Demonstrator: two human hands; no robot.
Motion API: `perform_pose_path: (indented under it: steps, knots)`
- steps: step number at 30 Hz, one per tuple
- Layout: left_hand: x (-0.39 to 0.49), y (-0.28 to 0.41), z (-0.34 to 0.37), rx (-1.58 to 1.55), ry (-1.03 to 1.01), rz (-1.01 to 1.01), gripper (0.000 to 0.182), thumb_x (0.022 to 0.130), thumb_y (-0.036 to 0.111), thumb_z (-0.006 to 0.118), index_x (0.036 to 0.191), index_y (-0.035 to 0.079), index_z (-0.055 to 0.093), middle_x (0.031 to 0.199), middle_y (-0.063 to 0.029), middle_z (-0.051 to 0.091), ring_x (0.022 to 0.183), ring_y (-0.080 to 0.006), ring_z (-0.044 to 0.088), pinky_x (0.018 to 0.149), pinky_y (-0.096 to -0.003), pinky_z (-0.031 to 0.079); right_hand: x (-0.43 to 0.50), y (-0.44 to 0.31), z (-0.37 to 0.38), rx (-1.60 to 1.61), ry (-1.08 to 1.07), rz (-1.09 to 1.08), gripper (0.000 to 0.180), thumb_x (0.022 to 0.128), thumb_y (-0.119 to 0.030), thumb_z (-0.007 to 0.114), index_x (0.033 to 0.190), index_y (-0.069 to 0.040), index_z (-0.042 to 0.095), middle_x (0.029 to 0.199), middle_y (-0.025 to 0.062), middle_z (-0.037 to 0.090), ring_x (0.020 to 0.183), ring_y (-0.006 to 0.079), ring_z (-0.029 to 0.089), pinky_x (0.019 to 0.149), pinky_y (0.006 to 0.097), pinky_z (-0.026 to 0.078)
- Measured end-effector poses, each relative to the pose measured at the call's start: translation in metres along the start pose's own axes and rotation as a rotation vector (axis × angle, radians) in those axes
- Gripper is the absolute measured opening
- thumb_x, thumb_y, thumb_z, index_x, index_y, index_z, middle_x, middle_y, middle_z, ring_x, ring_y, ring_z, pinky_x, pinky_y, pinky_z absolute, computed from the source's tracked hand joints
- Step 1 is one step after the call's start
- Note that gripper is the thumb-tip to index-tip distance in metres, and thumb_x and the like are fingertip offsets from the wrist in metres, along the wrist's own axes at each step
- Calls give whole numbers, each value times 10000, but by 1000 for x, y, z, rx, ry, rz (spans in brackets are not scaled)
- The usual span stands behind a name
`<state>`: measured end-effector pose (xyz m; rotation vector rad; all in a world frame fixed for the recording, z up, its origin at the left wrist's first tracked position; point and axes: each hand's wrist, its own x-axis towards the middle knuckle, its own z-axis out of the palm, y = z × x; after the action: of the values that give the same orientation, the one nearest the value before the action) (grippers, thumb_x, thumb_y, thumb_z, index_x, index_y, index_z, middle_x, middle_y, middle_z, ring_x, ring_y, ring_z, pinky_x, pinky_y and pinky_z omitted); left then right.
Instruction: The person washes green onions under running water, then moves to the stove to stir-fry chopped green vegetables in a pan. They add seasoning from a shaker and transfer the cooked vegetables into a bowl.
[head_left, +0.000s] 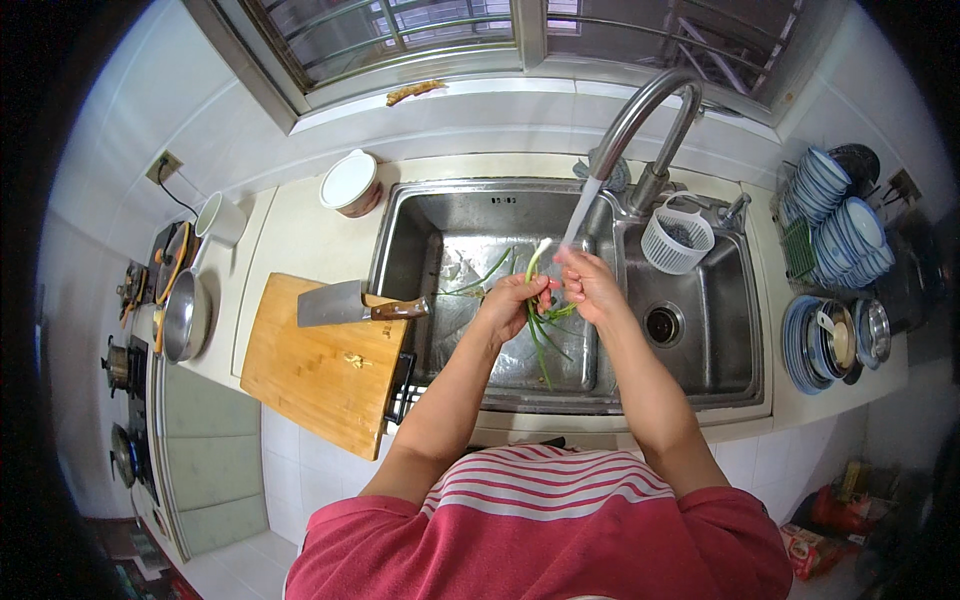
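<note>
Both my hands are over the large basin of a stainless steel sink (517, 390). In my left hand (512, 304) are green onions (534, 264), the white end pointing up and the green leaves hanging below. My right hand (589, 285) is close beside it, at the water running from the curved metal faucet (634, 112). Its fingers are bent near the leaves; whether they hold any is unclear. More green leaves (487, 274) lie in the basin to the left of my hands.
Left of the sink, a cleaver (330, 303) rests on a wooden cutting board (315, 375) with small scraps. A lidded tub (350, 184) stands behind. A white strainer basket (677, 240) sits over the small basin. Stacked bowls (847, 232) and plates (802, 345) stand at right.
</note>
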<state>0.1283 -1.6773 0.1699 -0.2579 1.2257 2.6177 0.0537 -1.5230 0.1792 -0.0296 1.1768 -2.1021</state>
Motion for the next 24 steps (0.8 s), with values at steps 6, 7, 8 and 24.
perform_pose_path:
  steps: [6, 7, 8, 24]
  knots:
    - [-1, -3, 0, 48, -101, -76, 218, 890, 170, 567, 924, -33, 641, 677, -56, 590, 602, -154, 545, 574, -244, 434, 6, 1, 8, 43, -148, 18, 196, 877, -170, 562, 966, 3, 594, 594, -48, 414, 469, 31, 361, 390, 165, 269]
    - [-1, -3, -1, 31, -99, -76, 223, 890, 174, 568, 942, -32, 635, 685, -59, 595, 607, -154, 551, 577, -246, 441, 7, 1, 9, 16, -100, 17, 181, 866, -173, 582, 949, -13, 607, 584, -52, 409, 465, 35, 358, 385, 172, 263]
    - [0, -3, -2, 11, -101, -71, 230, 890, 179, 568, 960, -32, 630, 692, -61, 600, 612, -154, 558, 580, -247, 448, 7, 1, 9, 52, -103, -38, 176, 872, -176, 573, 941, -18, 604, 584, -47, 410, 473, 39, 363, 397, 182, 278]
    - [3, 3, 15, -103, 22, -6, 321, 955, 263, 448, 1045, -16, 579, 832, -87, 641, 713, -174, 608, 655, -265, 499, 6, -13, 0, 128, 144, -183, 292, 914, -365, 532, 791, -103, 494, 551, -69, 354, 438, 40, 330, 387, 207, 250]
